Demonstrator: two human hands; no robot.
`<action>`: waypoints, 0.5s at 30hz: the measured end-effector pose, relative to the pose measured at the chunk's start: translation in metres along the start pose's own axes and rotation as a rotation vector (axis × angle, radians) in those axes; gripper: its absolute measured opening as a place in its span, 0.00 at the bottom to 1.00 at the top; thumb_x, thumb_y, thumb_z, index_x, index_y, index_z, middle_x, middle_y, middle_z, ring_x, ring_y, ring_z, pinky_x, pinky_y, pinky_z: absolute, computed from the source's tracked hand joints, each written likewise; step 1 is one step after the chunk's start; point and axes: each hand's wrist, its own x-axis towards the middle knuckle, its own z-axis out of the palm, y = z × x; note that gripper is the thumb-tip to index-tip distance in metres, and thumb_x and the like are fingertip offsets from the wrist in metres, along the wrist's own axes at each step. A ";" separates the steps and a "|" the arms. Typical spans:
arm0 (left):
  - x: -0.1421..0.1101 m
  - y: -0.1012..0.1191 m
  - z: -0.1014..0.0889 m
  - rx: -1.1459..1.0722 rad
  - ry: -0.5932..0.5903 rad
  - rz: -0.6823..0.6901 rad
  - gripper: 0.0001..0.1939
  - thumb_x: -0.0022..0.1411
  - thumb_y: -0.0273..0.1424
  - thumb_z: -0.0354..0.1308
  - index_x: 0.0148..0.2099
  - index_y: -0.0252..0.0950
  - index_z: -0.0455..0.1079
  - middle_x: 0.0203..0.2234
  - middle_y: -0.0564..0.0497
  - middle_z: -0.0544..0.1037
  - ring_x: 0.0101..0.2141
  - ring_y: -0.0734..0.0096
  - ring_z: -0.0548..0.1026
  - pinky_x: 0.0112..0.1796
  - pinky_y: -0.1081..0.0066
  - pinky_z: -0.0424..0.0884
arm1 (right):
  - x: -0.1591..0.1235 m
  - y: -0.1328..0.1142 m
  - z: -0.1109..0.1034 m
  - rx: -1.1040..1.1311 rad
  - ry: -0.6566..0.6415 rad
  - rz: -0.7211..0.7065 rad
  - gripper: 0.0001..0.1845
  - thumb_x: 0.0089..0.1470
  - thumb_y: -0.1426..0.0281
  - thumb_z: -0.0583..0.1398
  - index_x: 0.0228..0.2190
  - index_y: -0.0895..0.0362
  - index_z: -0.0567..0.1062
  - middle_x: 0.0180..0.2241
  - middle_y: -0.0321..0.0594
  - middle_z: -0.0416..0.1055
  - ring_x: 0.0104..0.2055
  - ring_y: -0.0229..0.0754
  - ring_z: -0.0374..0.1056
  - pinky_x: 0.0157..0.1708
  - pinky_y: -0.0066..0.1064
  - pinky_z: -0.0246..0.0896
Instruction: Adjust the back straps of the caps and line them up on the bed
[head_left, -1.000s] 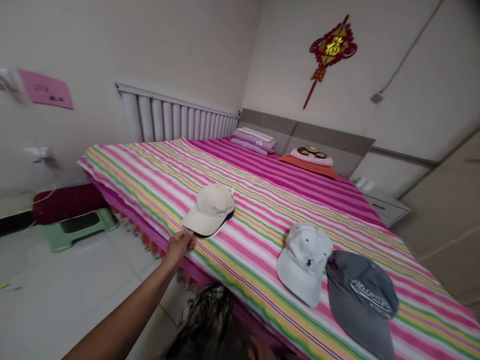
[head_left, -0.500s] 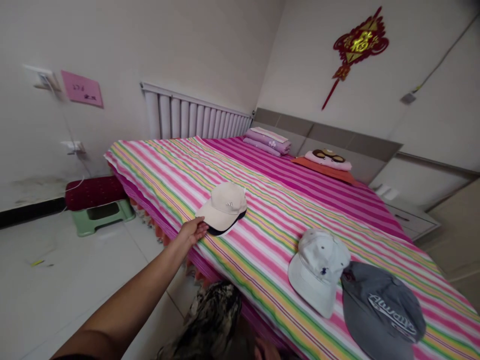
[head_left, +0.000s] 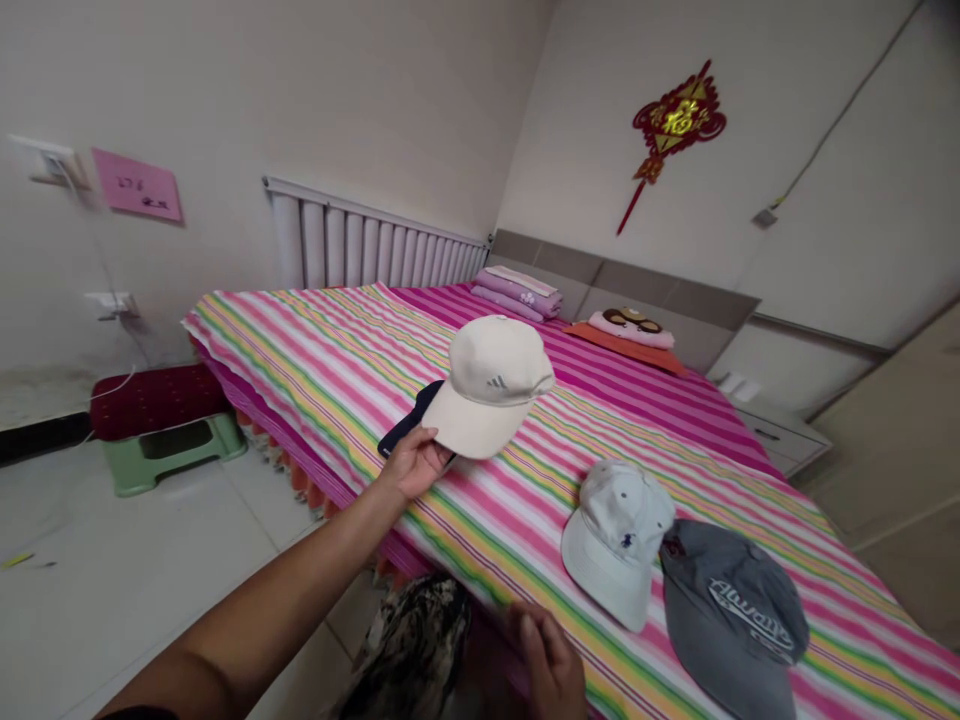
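Note:
My left hand (head_left: 420, 463) pinches the brim of a cream baseball cap (head_left: 499, 360) with small grey stripes on its front. The cap is raised off the striped bed sheet (head_left: 322, 350). Behind the brim, a dark navy cap (head_left: 412, 418) lies on the sheet, partly hidden by the cream one. Low in the view, my right hand (head_left: 551, 660) is by the bed's near edge, its fingers loosely curled together with nothing seen in them. To its right rest a pale grey-white cap (head_left: 619, 530) and a dark grey cap with white lettering (head_left: 735, 610), their edges touching or overlapping.
Folded purple bedding (head_left: 517, 293) and a pink folded item (head_left: 630, 330) on orange cloth lie near the headboard (head_left: 667, 290). A radiator (head_left: 367, 240) stands along the wall. On the floor at left is a green stool (head_left: 172, 450) with a dark red cushion (head_left: 169, 400).
My left hand has lifted the cream cap and moved it right, leaving the navy cap beneath more exposed on the sheet. My right hand has come up further into view.

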 end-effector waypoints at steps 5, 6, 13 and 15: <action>-0.062 -0.053 -0.045 -0.001 -0.264 -0.319 0.26 0.43 0.16 0.53 0.47 0.33 0.67 0.35 0.48 0.77 0.35 0.67 0.75 0.37 0.70 0.70 | 0.042 -0.065 -0.013 0.644 -0.108 0.108 0.30 0.39 0.49 0.59 0.42 0.53 0.70 0.45 0.46 0.70 0.46 0.47 0.65 0.45 0.40 0.60; -0.076 -0.062 -0.057 0.001 -0.298 -0.390 0.25 0.42 0.15 0.53 0.46 0.33 0.68 0.35 0.47 0.77 0.36 0.65 0.75 0.38 0.69 0.69 | 0.047 -0.072 -0.014 0.717 -0.106 0.120 0.32 0.37 0.48 0.60 0.43 0.53 0.70 0.45 0.45 0.70 0.46 0.47 0.65 0.45 0.39 0.60; -0.125 -0.082 -0.098 0.005 -0.348 -0.732 0.21 0.45 0.23 0.57 0.45 0.31 0.69 0.40 0.42 0.75 0.43 0.56 0.71 0.47 0.60 0.60 | 0.039 -0.056 -0.025 0.814 0.102 0.256 0.25 0.39 0.59 0.64 0.43 0.50 0.71 0.41 0.39 0.74 0.47 0.46 0.66 0.52 0.42 0.54; -0.116 -0.079 -0.096 0.012 -0.299 -0.770 0.20 0.49 0.33 0.56 0.45 0.30 0.69 0.39 0.41 0.75 0.44 0.55 0.70 0.48 0.59 0.58 | 0.033 -0.040 -0.031 0.722 0.024 0.231 0.24 0.44 0.56 0.60 0.43 0.52 0.71 0.41 0.41 0.74 0.47 0.46 0.66 0.51 0.43 0.55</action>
